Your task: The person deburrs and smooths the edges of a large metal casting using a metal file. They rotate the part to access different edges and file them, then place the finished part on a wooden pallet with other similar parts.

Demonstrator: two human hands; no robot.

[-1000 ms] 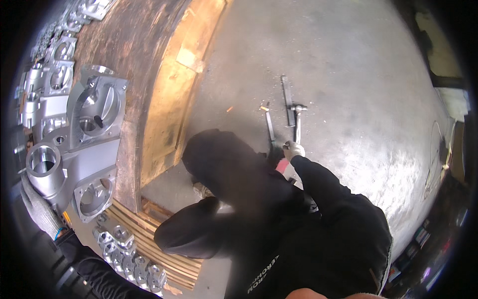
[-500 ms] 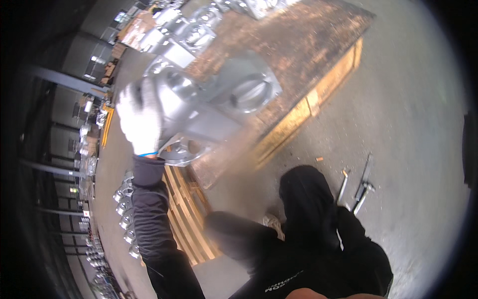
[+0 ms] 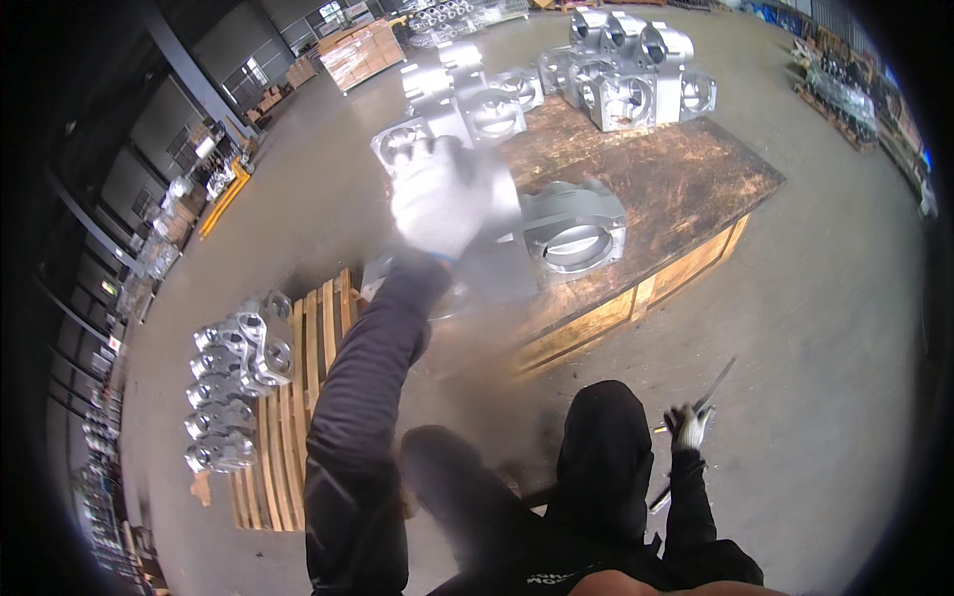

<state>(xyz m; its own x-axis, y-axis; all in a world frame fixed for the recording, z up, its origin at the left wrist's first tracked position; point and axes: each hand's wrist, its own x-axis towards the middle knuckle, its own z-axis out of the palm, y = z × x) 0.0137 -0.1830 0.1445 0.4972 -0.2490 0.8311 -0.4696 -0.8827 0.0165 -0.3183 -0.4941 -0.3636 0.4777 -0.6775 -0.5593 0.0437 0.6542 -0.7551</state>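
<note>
My left hand [image 3: 437,199], in a white glove, is at the near left end of the workbench, its fingers curled over a grey metal casting [image 3: 505,253]. Hand and casting are both smeared by motion, and the arm hides part of the casting. To its right a second casting [image 3: 576,233] with a large round bore stands on the bench top. Low on the right, my gloved right hand [image 3: 688,427] is closed around a long, thin metal tool like a file [image 3: 717,385], its blade pointing up and away. Another rod-like tool [image 3: 661,497] lies below that hand.
The worn wooden workbench [image 3: 686,179] carries more silvery castings [image 3: 631,84] along its far side. Left of my left arm, a slatted pallet [image 3: 310,348] has a row of castings [image 3: 224,407] beside and on it. Stacked cartons [image 3: 360,55] stand farther back.
The view has swung, bringing the bench's far side and the pallet into sight. My left hand has shifted from the casting's left edge over its top. My right hand now shows, at the tools.
</note>
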